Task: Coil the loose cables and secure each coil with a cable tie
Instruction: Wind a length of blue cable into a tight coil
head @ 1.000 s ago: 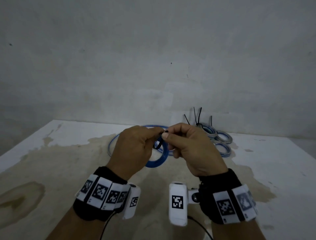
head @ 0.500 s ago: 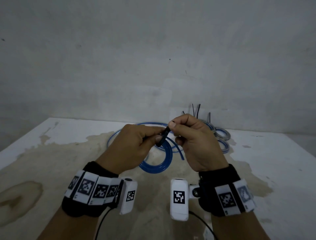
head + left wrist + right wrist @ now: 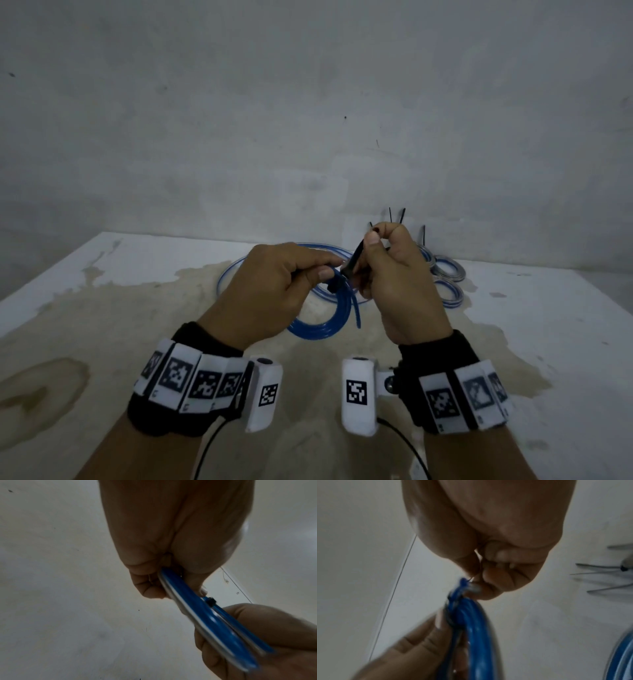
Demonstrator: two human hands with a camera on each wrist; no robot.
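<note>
Blue coil hangs above the table, pinched by the left hand; right hand grips the cable tie, tightening; next, a firm pull.

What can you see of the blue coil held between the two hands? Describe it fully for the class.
The blue coil is several turns of thin, glossy, plastic-sheathed cable, blue with pale stripes, hanging above the stained table. The left hand grips its top; the right hand pinches the black cable tie looped round the turns. One short cable end sticks out downward. The wrist views are blurred.
</note>
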